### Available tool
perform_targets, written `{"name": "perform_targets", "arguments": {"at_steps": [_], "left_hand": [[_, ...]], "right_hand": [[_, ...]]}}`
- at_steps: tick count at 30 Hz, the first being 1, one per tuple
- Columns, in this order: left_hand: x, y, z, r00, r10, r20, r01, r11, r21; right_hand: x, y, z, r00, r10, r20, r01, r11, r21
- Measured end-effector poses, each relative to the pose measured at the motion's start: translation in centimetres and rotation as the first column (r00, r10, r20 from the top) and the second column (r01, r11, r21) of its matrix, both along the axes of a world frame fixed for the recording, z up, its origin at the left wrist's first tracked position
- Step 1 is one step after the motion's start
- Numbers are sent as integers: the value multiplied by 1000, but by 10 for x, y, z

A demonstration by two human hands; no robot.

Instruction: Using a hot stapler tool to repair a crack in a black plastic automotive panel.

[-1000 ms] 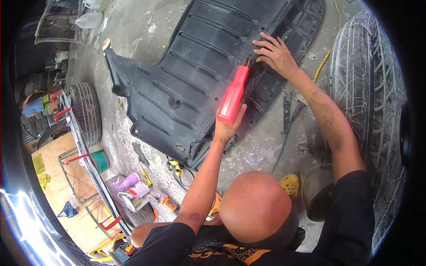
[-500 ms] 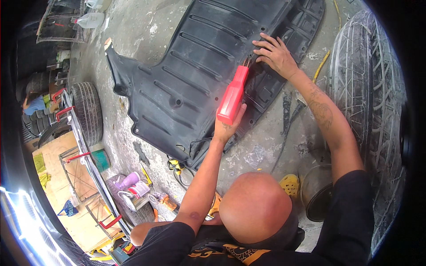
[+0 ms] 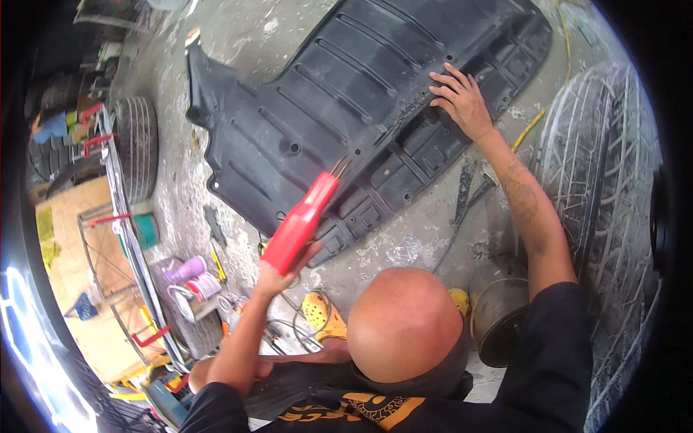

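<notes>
My left hand point(image 3: 286, 265) grips a red pistol-shaped tool point(image 3: 299, 220) with two thin copper-coloured prongs at its tip. The prongs point up and right over a large black ribbed plastic panel point(image 3: 339, 86) lying on the concrete; whether they touch it I cannot tell. My right hand point(image 3: 462, 105) rests on the panel near its right side, fingers apart and bent slightly, holding nothing. Just below those fingers runs a rough, darkened line point(image 3: 404, 115) in the plastic, near several holes and raised pockets.
A large tyre point(image 3: 599, 216) and metal drum point(image 3: 498, 310) stand at right, by a yellow hose point(image 3: 527, 130). A bare head point(image 3: 404, 325) and yellow clog point(image 3: 321, 314) are below. At left are a plywood board point(image 3: 83, 267), metal frame point(image 3: 148, 274), cans point(image 3: 202, 285) and another tyre point(image 3: 133, 148).
My left hand has drawn the red tool down and left, away from my right fingers. My right hand stays on the same part of the panel, while the view has shifted slightly.
</notes>
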State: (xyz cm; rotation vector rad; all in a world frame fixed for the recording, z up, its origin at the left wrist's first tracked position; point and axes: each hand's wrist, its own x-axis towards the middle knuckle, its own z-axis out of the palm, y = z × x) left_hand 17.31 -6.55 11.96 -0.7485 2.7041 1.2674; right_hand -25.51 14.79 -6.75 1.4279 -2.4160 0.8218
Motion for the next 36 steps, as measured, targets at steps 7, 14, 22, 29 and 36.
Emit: {"name": "perform_targets", "arguments": {"at_steps": [7,14,22,29,36], "left_hand": [[94,-56,144,971,-178,163,227,903,-364],[168,-40,215,957,-12,289,175,819,-546],[227,-41,196,961,113,253,63,800,-596],[234,-51,192,965,185,188,-61,850,-523],[229,-63,209,972,181,147,-75,841,-536]], "right_hand": [[-5,-8,-1,999,44,6,-43,999,-23],[-6,-6,9,992,125,27,-126,992,29],[10,0,16,990,136,-26,-134,988,74],[14,1,30,995,97,37,-100,991,88],[2,49,-22,721,-664,197,678,735,-3]]}}
